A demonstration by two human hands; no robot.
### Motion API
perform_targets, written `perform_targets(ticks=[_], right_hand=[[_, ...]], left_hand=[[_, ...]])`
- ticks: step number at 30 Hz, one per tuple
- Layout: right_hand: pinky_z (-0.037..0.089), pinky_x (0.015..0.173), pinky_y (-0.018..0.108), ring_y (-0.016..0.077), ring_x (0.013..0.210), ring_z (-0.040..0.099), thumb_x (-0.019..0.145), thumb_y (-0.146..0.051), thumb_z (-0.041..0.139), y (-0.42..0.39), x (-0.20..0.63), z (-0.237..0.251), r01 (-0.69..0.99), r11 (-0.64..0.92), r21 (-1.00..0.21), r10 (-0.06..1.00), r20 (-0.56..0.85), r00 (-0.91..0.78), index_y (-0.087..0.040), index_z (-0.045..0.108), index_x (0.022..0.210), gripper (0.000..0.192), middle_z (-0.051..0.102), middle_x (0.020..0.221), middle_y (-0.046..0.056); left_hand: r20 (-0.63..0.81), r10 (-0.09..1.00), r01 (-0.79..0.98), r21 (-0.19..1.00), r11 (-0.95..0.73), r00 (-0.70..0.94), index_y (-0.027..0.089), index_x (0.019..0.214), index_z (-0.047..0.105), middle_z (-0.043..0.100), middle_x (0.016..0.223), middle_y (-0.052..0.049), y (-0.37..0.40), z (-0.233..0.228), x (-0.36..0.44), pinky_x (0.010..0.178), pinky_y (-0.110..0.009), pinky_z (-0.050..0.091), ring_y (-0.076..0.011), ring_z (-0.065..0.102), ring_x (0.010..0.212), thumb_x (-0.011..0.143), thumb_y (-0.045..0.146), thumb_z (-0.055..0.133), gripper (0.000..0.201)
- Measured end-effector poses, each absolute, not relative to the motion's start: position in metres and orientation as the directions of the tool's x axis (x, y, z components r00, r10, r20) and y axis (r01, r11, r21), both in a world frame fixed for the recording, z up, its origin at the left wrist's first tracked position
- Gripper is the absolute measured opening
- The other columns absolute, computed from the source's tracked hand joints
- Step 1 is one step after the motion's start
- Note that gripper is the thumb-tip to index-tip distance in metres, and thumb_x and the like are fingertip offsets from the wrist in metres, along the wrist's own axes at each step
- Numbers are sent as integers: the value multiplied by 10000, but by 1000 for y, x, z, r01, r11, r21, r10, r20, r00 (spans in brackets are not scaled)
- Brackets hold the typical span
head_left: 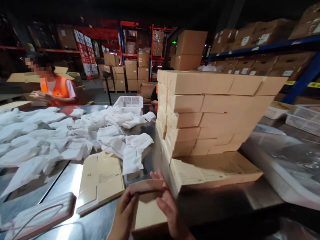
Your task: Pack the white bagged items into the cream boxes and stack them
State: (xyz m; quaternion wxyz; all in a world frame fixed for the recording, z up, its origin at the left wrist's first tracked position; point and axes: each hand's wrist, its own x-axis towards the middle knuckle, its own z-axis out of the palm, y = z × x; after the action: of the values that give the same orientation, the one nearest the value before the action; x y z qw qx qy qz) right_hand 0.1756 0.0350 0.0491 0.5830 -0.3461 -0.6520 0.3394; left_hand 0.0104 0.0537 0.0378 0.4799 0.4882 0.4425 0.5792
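A small brown cardboard box (148, 213) stands at the table's front edge, its lid flap (147, 186) raised toward the far side. My left hand (125, 208) pinches the left end of that flap between thumb and fingers. At the flap's right end is my right hand (169, 206), its fingers stretched and apart, touching the cardboard. Left of the box lies a pile of flat, unfolded cartons (101, 176). Closed boxes of the same brown card form a tall stack (210, 111) to the right, with a lower row (212, 167) in front of it.
Many white plastic packets (65, 133) cover the table's left and back. A corded white device (42, 218) lies front left. White plastic bins (303, 174) hold clear bags at right. A co-worker in an orange vest (58, 90) stands across the table; a white basket (128, 103) sits at the back.
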Motion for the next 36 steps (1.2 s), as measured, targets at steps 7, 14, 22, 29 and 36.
perform_targets(ticks=[7, 14, 22, 29, 36], right_hand=[[518, 1032, 513, 314, 1107, 663, 714, -805, 652, 44, 178, 36, 135, 807, -576, 586, 809, -52, -307, 527, 1133, 663, 590, 1024, 42], [578, 862, 379, 243, 946, 667, 799, -504, 713, 56, 165, 45, 120, 657, -744, 744, 666, 51, -217, 592, 1027, 386, 599, 998, 50], [544, 577, 251, 182, 675, 670, 719, -147, 514, 70, 168, 60, -155, 281, -947, 956, 291, -48, -177, 661, 976, 297, 721, 794, 17], [539, 901, 349, 238, 1087, 657, 854, -300, 607, 66, 167, 36, -257, 382, -888, 922, 384, 44, -256, 660, 1054, 212, 722, 1050, 39], [440, 1059, 505, 279, 1088, 595, 624, -694, 821, 69, 179, 18, -58, 741, -669, 664, 742, -92, -340, 610, 1016, 568, 634, 1036, 21]], left_hand=[[433, 896, -237, 884, -403, 93, 261, 812, 823, 814, 837, -92, 50, 40, -12, 1056, -504, 483, -317, 747, 874, 455, 802, 801, 649], [229, 973, -219, 950, -225, -9, 220, 798, 775, 780, 872, -60, 62, 54, -5, 841, -352, 551, -256, 693, 896, 620, 359, 878, 247], [56, 998, -374, 926, -61, -24, 187, 897, 716, 762, 836, -22, 71, 55, 7, 677, -278, 552, -200, 688, 750, 631, 280, 839, 308], [207, 974, -353, 908, -225, -87, 221, 918, 791, 790, 933, -39, 72, 36, 1, 789, -312, 536, -232, 695, 885, 765, 284, 765, 167], [611, 788, -317, 765, -561, 81, 268, 842, 790, 727, 866, -56, 77, 21, -13, 954, -427, 494, -283, 638, 973, 593, 705, 815, 503]])
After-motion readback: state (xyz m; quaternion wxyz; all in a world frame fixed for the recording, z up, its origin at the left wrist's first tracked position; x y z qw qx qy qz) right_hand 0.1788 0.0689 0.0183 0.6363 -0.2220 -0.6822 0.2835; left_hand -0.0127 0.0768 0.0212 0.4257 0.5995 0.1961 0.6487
